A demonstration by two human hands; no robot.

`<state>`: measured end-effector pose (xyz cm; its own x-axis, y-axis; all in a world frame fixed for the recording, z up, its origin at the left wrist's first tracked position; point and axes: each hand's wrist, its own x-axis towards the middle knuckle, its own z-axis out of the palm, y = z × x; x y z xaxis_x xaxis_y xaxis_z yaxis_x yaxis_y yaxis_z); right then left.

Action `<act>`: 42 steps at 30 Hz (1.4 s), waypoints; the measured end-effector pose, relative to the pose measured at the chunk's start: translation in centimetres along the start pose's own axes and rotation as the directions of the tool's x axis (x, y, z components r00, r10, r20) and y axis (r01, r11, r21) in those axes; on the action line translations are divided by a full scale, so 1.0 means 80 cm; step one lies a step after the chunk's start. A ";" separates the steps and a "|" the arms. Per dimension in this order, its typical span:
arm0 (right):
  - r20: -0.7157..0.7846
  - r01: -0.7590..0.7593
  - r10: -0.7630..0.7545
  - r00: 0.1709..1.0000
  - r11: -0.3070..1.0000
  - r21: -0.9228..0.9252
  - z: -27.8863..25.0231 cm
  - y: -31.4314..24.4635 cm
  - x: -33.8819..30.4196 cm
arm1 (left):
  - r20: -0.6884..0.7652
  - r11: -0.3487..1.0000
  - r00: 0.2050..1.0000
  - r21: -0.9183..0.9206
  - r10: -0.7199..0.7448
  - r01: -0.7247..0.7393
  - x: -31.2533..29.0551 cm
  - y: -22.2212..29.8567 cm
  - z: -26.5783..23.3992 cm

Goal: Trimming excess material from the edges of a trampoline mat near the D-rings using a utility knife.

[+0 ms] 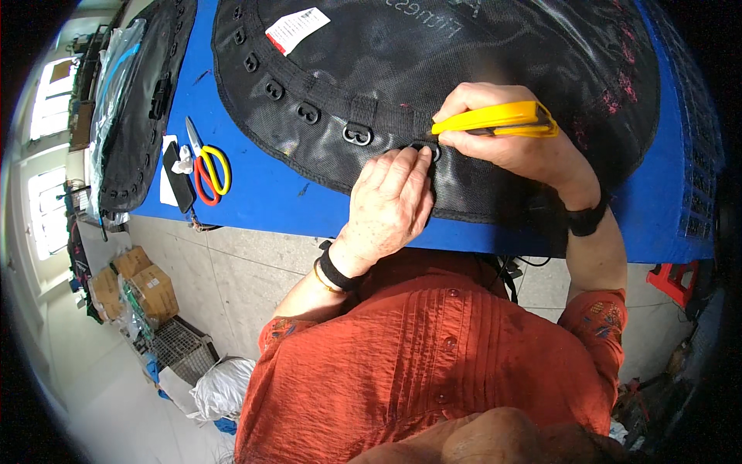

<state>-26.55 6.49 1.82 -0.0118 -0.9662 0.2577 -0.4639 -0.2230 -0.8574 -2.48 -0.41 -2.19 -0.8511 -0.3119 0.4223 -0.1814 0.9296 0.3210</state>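
A large round black mesh mat (495,182) lies across the blue table, with black webbing loops and metal-looking rings along its edge. My left hand (389,199) rests on the near edge, fingers held together and fingertips against a ring (433,148); its thumb is hidden. In my right hand (506,147) is a yellow hand tool (495,117), gripped between thumb and fingers, its tip pointing left just above that ring. The kind of tool cannot be made out. Another ring (357,134) sits on its loop just left of my hands.
Scissors (207,166) with red and yellow handles lie on the blue table (255,189) to the left, beside a dark flat strip (178,182). Further left is another black mesh piece (143,116). Cardboard boxes (151,290) and a wire crate (182,349) stand on the floor.
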 end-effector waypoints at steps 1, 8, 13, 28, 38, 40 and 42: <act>0.000 0.015 -0.015 1.000 1.000 -0.012 0.000 0.001 0.000 | 0.003 1.000 1.000 0.001 -0.002 0.002 0.000 0.000 -0.001; 0.018 0.009 -0.009 1.000 1.000 0.014 -0.005 0.003 0.001 | -0.002 1.000 1.000 0.005 -0.005 0.005 -0.001 -0.001 0.001; 0.066 -0.052 0.049 0.997 0.998 0.034 -0.013 -0.001 0.001 | -0.002 1.000 1.000 0.003 -0.004 0.004 -0.001 -0.001 0.000; 0.071 -0.081 0.079 0.994 0.996 0.025 -0.013 0.003 -0.006 | -0.004 1.000 1.000 -0.001 -0.011 0.011 0.000 -0.001 0.000; 0.006 0.075 -0.074 0.997 0.991 -0.113 -0.005 0.008 -0.005 | 0.011 1.000 1.000 -0.016 -0.013 0.013 0.001 0.000 -0.002; -0.002 0.043 -0.043 0.999 0.998 -0.054 0.000 0.009 -0.003 | 0.012 1.000 1.000 -0.017 -0.017 0.017 0.001 0.000 -0.003; -0.010 -0.017 0.017 1.000 1.000 0.000 0.002 0.007 -0.001 | 0.012 1.000 1.000 -0.021 -0.019 0.019 0.000 0.000 -0.003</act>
<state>-26.64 6.42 1.21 -0.0286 -0.9684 0.2477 -0.4640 -0.2067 -0.8614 -2.37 -0.47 -1.95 -0.8534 -0.3268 0.4061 -0.1871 0.9192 0.3466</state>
